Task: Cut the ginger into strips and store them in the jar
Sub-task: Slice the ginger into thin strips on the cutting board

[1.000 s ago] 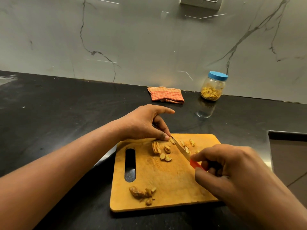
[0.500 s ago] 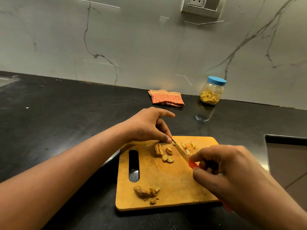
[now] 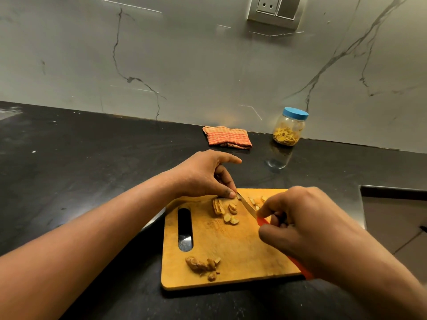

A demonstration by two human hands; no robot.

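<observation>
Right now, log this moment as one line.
phase: cutting | left hand holds ginger on cutting board | right hand grips knife, blade at ginger | jar lidded, by wall

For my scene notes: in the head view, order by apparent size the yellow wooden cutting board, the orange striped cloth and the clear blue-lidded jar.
1. Yellow wooden cutting board, clearly largest, also nearest.
2-3. Orange striped cloth and clear blue-lidded jar look about equal: cloth wider, jar taller.

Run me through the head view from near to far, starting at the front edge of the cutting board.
Ginger lump → ginger slices → left hand → cloth → wall socket. The jar is left out because it sits about level with the cloth.
</observation>
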